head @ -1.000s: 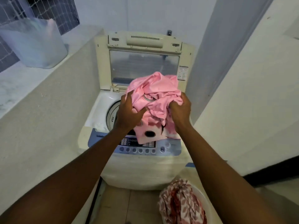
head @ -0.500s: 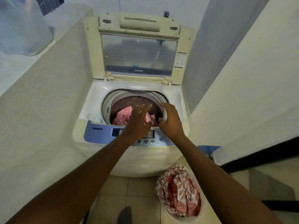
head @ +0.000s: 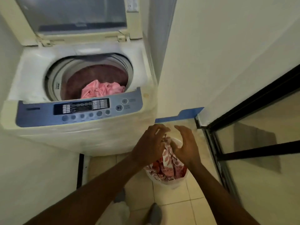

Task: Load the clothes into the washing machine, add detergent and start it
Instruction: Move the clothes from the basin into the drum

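Observation:
The top-loading washing machine (head: 84, 135) stands with its lid (head: 73, 15) raised. A pink garment (head: 103, 90) lies in the drum. Below and to the right, a white basket (head: 169, 182) on the floor holds a red-and-white leaf-patterned cloth (head: 168, 166). Both of my hands are down over the basket. My left hand (head: 149, 145) has its fingers curled around the top of the patterned cloth, which rises in a peak between my hands. My right hand (head: 188, 146) is cupped beside that peak with its fingers apart.
The blue control panel (head: 81, 109) runs along the machine's front edge. A wall closes in on the left. A black-framed glass door (head: 243, 153) stands to the right of the basket. Pale floor tiles (head: 175, 208) and my feet (head: 154, 211) are below.
The pink garment left my hands and lies in the drum. Both hands moved from the drum opening down and right to the basket, and my view tilted down.

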